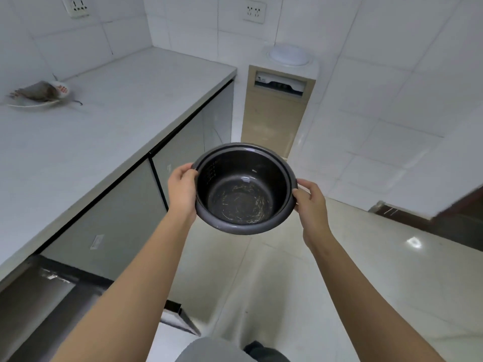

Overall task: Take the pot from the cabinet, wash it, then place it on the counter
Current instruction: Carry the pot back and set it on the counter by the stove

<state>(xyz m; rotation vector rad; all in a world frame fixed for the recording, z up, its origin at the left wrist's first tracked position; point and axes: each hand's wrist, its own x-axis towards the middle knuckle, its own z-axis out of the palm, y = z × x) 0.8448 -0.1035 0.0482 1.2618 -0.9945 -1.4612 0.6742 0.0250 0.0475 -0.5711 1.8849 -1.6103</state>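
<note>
Dark rice-cooker inner pot held in mid-air over the floor, clear of the surface.
Left grip curled on left rim, right grip pinching right rim; scratched bottom, opening up. Plate far left on the surface, maybe carrying a crumpled bag.
</note>
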